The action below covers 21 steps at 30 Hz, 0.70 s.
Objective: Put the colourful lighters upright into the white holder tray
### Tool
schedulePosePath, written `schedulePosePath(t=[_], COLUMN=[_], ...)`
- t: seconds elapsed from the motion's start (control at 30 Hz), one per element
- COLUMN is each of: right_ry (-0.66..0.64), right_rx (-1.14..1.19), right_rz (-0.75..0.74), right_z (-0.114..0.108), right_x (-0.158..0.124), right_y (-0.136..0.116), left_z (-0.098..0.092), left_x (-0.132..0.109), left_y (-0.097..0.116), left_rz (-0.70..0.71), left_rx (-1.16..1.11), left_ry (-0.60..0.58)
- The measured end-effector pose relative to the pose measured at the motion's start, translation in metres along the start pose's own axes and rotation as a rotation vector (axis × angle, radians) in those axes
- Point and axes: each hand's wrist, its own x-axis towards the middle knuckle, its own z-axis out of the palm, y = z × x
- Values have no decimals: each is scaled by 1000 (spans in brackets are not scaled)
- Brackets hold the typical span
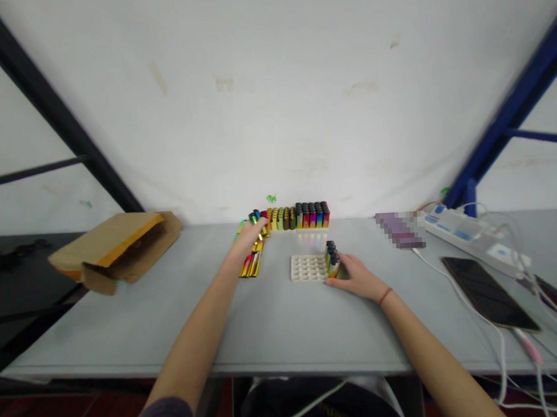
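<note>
My left hand (252, 233) is closed around some lighters (257, 216) with blue, green and gold bodies at the far side of the desk. Under and in front of it lie shiny gold, red and green lighters (251, 266). My right hand (358, 279) grips the right end of a white tray (307, 268) with rows of small holes, thumb along its near corner. A row of black-topped lighters (332, 258) stands upright in the tray's right end, against my right fingers. The holes further left are bare.
Against the wall stand a block of black-topped colourful lighters (312, 215) and yellow-green ones (281, 219). At left lies an opened cardboard box (121, 245). Two phones, one dark (489, 292) and one purple (400, 229), a power strip (476, 238) and white cables occupy the right.
</note>
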Motion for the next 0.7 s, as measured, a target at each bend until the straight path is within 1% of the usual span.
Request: schedulePosePath(t=[0.07, 0.1, 0.13, 0.2, 0.27, 0.43, 0.53, 0.6, 0.7], right_ry=[-5, -4, -4, 6, 3, -1, -7, -11, -21], right_rx=[4, 5, 8, 14, 24, 55, 79, 91, 103], right_rz=[8, 15, 23, 45, 66, 76, 88, 90, 105], right_z=[1, 1, 2, 4, 6, 8, 8, 8, 8], right_x=[-1, -2, -3, -4, -6, -10, -11, -11, -12], right_y=[-1, -1, -1, -1, -3, -9, -12, -13, -14], left_z=[-32, -45, -56, -66, -66, -47, -40, -38, -39], left_x=[21, 30, 38, 52, 64, 85, 92, 94, 95], left_y=[2, 2, 1, -3, -7, -12, -12, -13, -15], left_rz=[-66, -120, -175, -269, -303, -167, -174, -168, -115], left_rx=[108, 178, 225, 312, 391, 666, 739, 832, 1053], left_ry=[25, 25, 17, 5, -11, -118, -155, -137, -40])
